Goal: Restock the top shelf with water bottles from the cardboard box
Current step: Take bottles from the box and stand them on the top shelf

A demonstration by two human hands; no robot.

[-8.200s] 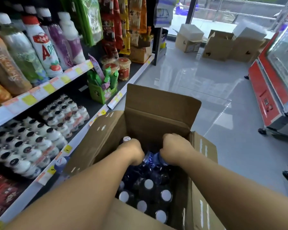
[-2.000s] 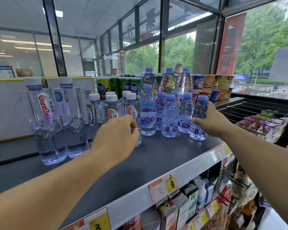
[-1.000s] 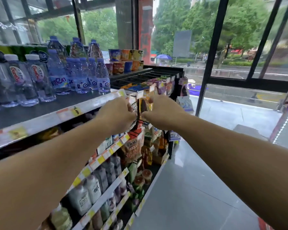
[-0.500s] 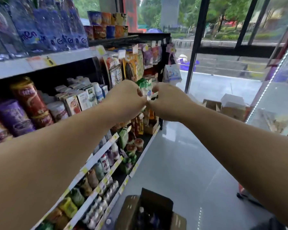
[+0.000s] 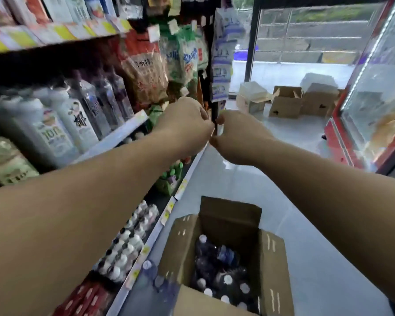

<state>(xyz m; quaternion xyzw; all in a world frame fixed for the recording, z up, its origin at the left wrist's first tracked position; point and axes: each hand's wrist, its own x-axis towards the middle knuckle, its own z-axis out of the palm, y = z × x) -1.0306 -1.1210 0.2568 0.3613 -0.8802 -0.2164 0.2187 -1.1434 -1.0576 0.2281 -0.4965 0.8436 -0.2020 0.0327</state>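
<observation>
Forearms fill the near view, both stretched out ahead. Below them, on the pale floor, sits the open cardboard box (image 5: 226, 254) with its flaps up, and the water bottles (image 5: 219, 270) stand packed inside, white caps up among dark blue wrap (how many rows remain is hard to count in the blur). Just beside the box, a lower shelf (image 5: 155, 236) holds small capped bottles behind yellow price tags.

Further out, the left hand (image 5: 185, 124) and right hand (image 5: 237, 135) meet knuckle to knuckle in mid-air, fingers curled in. Neither shows a bottle; whether they pinch something small between them I cannot tell. Behind them hang snack bags (image 5: 146, 71), and taller drinks fill a shelf to the left. More cartons (image 5: 287, 101) rest far off by the glass. The top shelf is out of view.

Full bottles will likely feel heavy for their size, with thin walls that dent and film that slides. Best hold: around the neck under the cap to lift clear, then the waist.
</observation>
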